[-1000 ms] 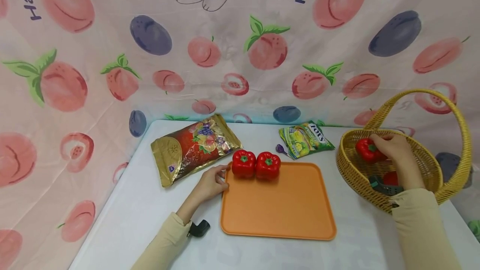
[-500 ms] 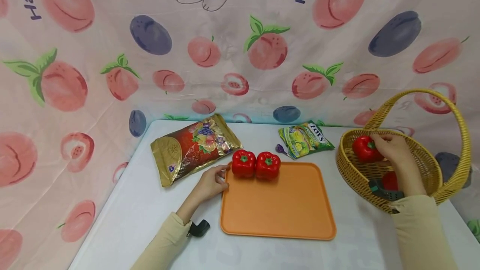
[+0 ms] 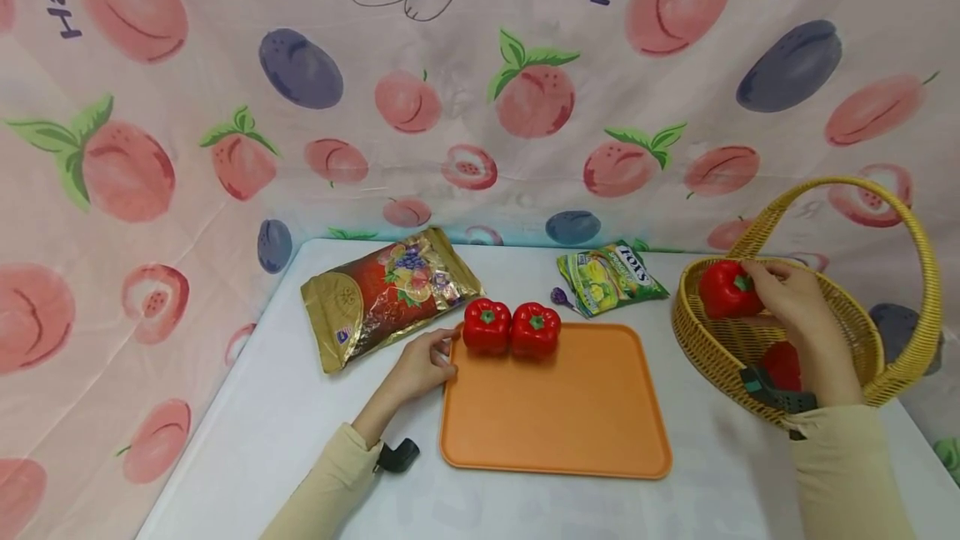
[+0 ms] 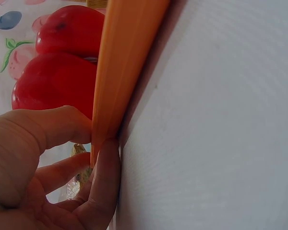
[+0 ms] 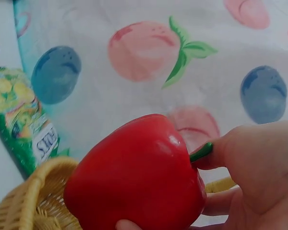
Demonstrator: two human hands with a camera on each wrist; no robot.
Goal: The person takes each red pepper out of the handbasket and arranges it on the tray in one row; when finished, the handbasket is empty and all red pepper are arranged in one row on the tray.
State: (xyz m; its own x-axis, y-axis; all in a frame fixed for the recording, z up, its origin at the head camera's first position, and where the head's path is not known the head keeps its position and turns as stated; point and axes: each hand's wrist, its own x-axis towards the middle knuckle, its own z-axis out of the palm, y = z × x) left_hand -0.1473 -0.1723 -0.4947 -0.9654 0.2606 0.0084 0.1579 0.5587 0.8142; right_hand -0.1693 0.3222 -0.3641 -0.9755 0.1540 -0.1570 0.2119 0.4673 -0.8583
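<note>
A red bell pepper with a green stem is held by my right hand over the left part of a yellow wicker basket. In the right wrist view, the thumb lies by the stem and fingers reach around the pepper. Another red thing lies inside the basket, partly hidden by my wrist. At the orange tray's upper left edge, my left hand pinches the rim between thumb and fingers. Two red bell peppers stand side by side in the tray's upper left corner.
A gold and red snack bag lies left of the tray. Behind the tray are a green FOX'S candy bag and a small purple lollipop. The basket's tall handle arches on the right. A fruit-print cloth hangs at the back.
My right hand has lifted the bell pepper somewhat and shifted it slightly left within the basket's opening, showing more of its side. The left hand and tray stay in place.
</note>
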